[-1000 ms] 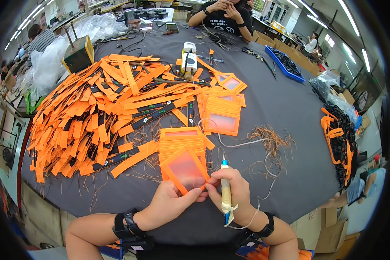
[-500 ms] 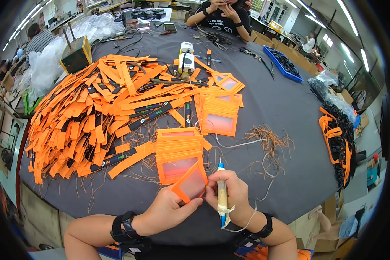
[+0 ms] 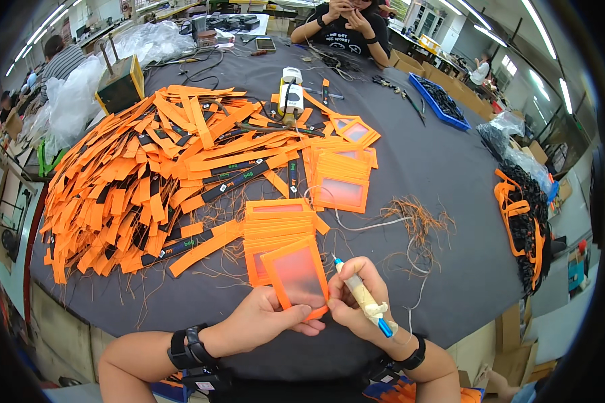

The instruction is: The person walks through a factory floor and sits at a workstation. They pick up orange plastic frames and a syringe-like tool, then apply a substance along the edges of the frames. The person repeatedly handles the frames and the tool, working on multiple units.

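Note:
My left hand (image 3: 265, 321) grips an orange-framed pouch with a clear window (image 3: 294, 272) by its lower edge, thumb on the front. The pouch is tilted, its window facing up. In my right hand (image 3: 361, 302) is a slim corded pen-shaped tool (image 3: 360, 293), with a pale taped grip, blue ends and a thin metal tip pointing up and left. The right fingertips touch the pouch's lower right corner, while the tool's tip stands apart from it. Just behind the pouch lies an overlapping stack of similar orange pouches (image 3: 275, 230).
A large heap of orange and black straps (image 3: 134, 195) covers the left. More pouches (image 3: 341, 181) lie beyond the stack, near a white power strip (image 3: 291, 97). Loose orange threads (image 3: 420, 218) and the tool's cable lie right. A blue tray (image 3: 440, 101) stands far right; a person sits opposite.
The pouch has turned more upright, its window now facing me. The tool in my right hand has swung from upright to leaning, its tip going left and its rear end right.

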